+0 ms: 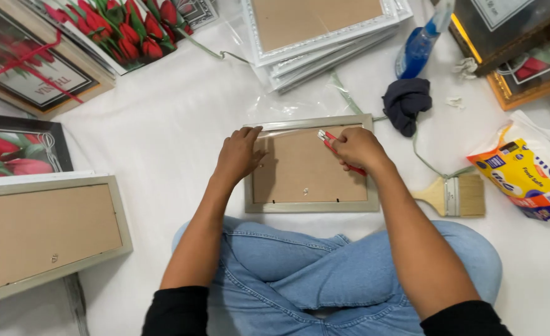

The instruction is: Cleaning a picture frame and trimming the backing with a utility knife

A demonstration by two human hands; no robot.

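head view: your left hand [239,154] presses flat, fingers spread, steadying the frame [310,164]; your right hand [355,148] grips the red cutter [337,149] along its far edge.

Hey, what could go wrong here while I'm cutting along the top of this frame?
The red utility knife in your right hand points toward your left hand, which presses the frame close by; a slip might nick those fingers. The blade might also score the brown backing board. The frame sits near your crossed legs.
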